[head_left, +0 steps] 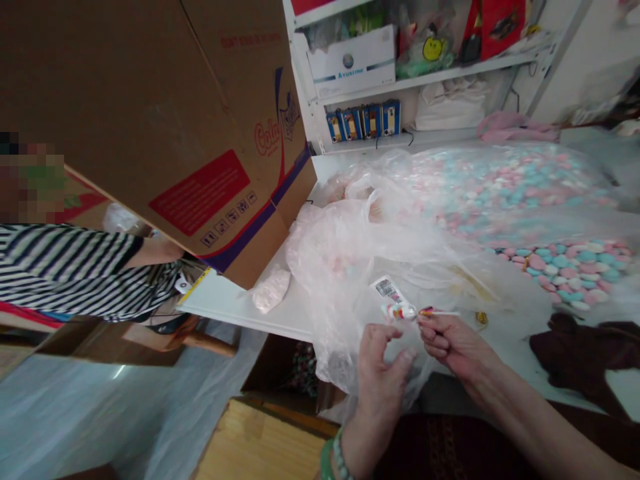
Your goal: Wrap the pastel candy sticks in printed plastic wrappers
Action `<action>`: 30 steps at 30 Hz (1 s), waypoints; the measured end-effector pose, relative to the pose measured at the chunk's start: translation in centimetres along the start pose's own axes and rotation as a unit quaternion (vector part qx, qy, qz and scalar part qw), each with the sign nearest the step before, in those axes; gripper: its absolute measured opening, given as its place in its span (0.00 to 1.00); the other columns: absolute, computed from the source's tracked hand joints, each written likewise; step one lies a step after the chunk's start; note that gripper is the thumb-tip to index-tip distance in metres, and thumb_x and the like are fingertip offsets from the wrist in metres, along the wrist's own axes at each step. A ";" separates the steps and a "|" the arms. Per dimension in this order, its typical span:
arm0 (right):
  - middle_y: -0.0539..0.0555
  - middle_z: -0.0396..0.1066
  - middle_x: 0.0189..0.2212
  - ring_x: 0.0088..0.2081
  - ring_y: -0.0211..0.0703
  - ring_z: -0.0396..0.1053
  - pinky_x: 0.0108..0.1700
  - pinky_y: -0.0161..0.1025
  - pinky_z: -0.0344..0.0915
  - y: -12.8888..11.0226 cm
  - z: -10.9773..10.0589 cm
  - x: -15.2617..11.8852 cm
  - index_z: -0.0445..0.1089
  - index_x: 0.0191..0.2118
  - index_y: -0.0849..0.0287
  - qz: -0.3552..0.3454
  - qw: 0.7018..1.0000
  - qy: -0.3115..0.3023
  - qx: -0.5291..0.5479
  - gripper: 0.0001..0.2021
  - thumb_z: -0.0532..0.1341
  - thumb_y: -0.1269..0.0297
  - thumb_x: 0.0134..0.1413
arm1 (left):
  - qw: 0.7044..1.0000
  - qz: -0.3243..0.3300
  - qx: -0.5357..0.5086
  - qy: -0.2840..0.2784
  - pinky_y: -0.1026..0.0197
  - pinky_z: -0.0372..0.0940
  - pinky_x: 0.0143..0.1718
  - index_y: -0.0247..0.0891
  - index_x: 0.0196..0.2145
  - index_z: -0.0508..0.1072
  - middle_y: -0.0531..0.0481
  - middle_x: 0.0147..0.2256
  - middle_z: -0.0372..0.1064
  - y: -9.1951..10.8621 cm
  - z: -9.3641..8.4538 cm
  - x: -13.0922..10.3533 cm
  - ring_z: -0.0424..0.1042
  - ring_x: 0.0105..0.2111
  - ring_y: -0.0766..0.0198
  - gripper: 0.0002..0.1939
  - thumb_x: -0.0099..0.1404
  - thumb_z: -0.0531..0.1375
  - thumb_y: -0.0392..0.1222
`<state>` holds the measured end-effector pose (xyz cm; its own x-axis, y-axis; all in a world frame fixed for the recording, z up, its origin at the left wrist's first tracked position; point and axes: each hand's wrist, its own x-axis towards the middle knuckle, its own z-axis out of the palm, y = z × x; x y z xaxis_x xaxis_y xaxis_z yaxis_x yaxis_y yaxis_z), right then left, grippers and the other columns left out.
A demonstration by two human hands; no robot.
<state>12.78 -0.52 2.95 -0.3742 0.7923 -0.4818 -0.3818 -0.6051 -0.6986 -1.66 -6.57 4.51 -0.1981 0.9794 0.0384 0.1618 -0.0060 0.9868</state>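
My right hand (445, 340) pinches the thin white stick of a wrapped lollipop (397, 312), held level with its colourful head toward the left. A white tag with a printed code (388, 291) is right beside the lollipop's head. My left hand (383, 360) is just below the lollipop, thumb and fingers apart and curved, nothing between them. Under both hands spreads a crumpled clear plastic bag (340, 287). Pink, blue and white candies (575, 270) show at the bag's right side, and more lie under the plastic behind. A small gold twist tie (481, 320) is right of my right hand.
A large cardboard box (200, 133) stands at the left of the white table (240, 307). Below the edge is an open carton (275, 367). Dark brown cloth (575, 347) lies at the right. Shelves (425, 79) rise behind. Another person in a striped shirt (65, 267) is at left.
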 end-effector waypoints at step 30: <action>0.47 0.64 0.17 0.18 0.33 0.57 0.20 0.31 0.53 0.8 3.4 -4.3 0.67 0.26 0.60 0.019 0.944 -0.216 -0.249 0.12 0.59 0.56 0.50 | 0.960 -0.045 -0.261 0.094 0.62 0.65 0.26 0.40 0.41 0.67 0.53 0.28 0.68 6.5 -12.2 -0.6 0.70 0.26 0.62 0.21 0.48 0.66 0.39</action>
<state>11.23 -4.66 6.29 -0.7305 0.6004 -0.3254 0.0435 -0.4346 -0.8996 -12.26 -9.69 12.78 -0.3678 0.9272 -0.0705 -0.3601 -0.0721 0.9301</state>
